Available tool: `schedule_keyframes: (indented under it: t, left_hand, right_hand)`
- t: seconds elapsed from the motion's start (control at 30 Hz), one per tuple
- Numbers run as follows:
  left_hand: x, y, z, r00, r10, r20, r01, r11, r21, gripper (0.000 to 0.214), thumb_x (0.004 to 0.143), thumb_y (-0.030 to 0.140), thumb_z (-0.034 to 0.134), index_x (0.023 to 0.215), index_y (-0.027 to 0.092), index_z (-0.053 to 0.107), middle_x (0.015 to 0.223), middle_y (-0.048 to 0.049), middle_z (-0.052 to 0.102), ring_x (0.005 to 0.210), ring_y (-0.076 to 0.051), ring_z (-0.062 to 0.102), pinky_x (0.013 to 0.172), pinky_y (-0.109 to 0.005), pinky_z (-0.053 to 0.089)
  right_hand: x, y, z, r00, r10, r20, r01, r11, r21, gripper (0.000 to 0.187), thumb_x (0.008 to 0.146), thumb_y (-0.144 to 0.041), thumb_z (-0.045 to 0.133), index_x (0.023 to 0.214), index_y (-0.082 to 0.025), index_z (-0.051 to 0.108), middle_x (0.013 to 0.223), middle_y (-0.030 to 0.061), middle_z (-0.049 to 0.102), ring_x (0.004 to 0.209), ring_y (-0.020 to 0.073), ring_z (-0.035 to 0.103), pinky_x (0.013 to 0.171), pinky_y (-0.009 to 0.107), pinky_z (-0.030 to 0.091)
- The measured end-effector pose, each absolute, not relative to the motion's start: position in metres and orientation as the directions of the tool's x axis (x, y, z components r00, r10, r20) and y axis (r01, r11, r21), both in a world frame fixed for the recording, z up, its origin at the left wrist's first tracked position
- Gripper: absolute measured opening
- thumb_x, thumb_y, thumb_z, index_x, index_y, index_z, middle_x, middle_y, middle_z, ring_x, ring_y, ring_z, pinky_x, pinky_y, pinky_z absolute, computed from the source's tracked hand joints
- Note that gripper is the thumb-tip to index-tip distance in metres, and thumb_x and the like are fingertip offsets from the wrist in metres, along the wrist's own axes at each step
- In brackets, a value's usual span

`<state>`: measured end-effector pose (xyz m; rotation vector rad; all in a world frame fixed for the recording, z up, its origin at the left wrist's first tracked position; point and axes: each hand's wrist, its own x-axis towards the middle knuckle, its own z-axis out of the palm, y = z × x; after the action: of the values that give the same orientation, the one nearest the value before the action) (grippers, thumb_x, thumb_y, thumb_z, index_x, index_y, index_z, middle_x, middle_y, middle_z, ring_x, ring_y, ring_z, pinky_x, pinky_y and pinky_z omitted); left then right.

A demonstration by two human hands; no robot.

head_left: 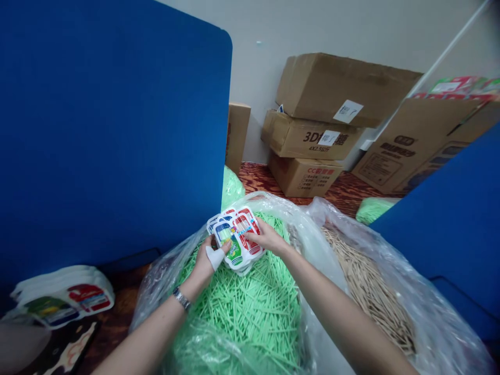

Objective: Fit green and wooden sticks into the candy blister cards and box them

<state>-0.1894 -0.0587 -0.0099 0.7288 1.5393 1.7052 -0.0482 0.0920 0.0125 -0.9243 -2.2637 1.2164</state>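
Observation:
A stack of printed drink-label cards [238, 255] with white borders, green-and-blue and red in design, is held between both hands. My left hand [207, 259], with white tape or a bandage near the thumb, grips the left side, its thumb on top. My right hand [269, 238] pinches the right edge. The undersides of the cards and some fingers are hidden. Beneath them is an open clear plastic bag [320, 260] full of thin green straw-like sticks [253, 312]. The cards are just above or touching the sticks; I cannot tell which.
More cards [74, 294] are piled at lower left. Brown sticks [371, 286] fill another plastic bag at right. Blue partitions [117, 114] stand on both sides. Stacked cardboard boxes [312, 138] are by the wall, with a larger carton [414, 140] to their right.

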Motion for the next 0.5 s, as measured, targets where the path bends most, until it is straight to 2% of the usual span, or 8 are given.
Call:
schedule_keyframes:
  t: [0.13,0.27,0.4,0.5]
  left_hand:
    - [-0.190,-0.057,-0.013,-0.576,0.817,0.021,-0.050,-0.061,0.997,0.057,0.065,0.036,0.077,0.113,0.014,0.056,0.108,-0.0135,0.069,0.092,-0.028,0.067,0.078,-0.039,0.055]
    - [-0.182,-0.065,-0.016,-0.621,0.773,0.128,0.130,-0.059,0.990,0.055,0.065,0.029,0.076,0.115,0.017,0.057,0.113,-0.0118,0.066,0.099,-0.029,0.064,0.088,-0.042,0.049]
    - [-0.168,-0.083,-0.025,-0.611,0.740,0.281,0.331,-0.084,0.940,0.061,0.072,0.025,0.072,0.127,0.019,0.048,0.128,-0.0129,0.056,0.117,-0.030,0.053,0.102,-0.045,0.038]
    - [-0.158,-0.097,-0.037,-0.560,0.753,0.346,0.360,-0.154,0.920,0.068,0.074,0.024,0.071,0.135,0.021,0.040,0.136,-0.0133,0.048,0.125,-0.030,0.046,0.106,-0.045,0.035]
  right_hand:
    - [-0.044,0.082,0.019,-0.712,0.694,0.102,0.344,0.472,-0.812,0.059,0.072,-0.033,0.069,0.126,-0.023,0.050,0.105,0.0042,0.068,0.089,0.0233,0.065,0.081,0.037,0.052]
    - [-0.036,0.066,0.019,-0.704,0.679,0.210,0.271,0.530,-0.804,0.062,0.075,-0.031,0.066,0.131,-0.023,0.044,0.109,0.0035,0.067,0.092,0.0224,0.065,0.084,0.036,0.051]
    - [-0.014,0.041,0.001,-0.620,0.714,0.326,0.180,0.533,-0.827,0.063,0.078,-0.033,0.064,0.134,-0.022,0.038,0.121,0.0074,0.062,0.103,0.0232,0.062,0.091,0.037,0.050]
    - [0.010,0.021,-0.017,-0.576,0.735,0.357,0.186,0.543,-0.819,0.066,0.080,-0.033,0.064,0.137,-0.024,0.033,0.126,0.0096,0.057,0.111,0.0250,0.059,0.094,0.041,0.048]
